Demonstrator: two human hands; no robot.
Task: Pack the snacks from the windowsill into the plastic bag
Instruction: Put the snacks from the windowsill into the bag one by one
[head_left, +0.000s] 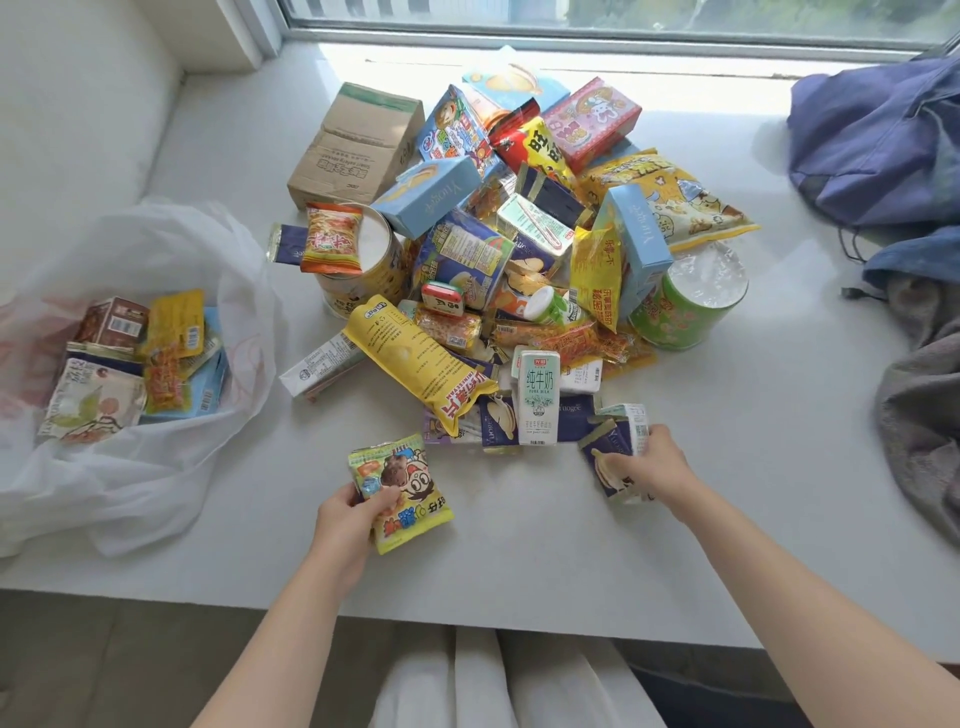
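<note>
The yellow-green snack packet (410, 499) is off the pile and in the left hand (347, 525), whose fingers (363, 499) are curled round its near-left corner, the packet's long axis running up and away from the person with a slight lean. The plastic bag (156, 467) lies to the left of that hand, across a stretch of bare windowsill (519, 545), its mouth slumped open and several snacks already inside, so the left hand is clearly the nearer one and looks set for a plain sideways carry and drop. Over on the other side, the right hand (657, 462) is clamped on a dark blue packet (605, 462) at the pile's front edge, with a pale carton tucked behind it; whether that carton is in the grip too is hard to tell. That load would have to cross the whole front of the sill to reach the bag. Beyond both hands, the snack pile (519, 249) remains big, a milk carton (539, 397) upright at its front and a cardboard box (353, 145) at the back left. Bundled blue fabric (878, 140) lies far right.
</note>
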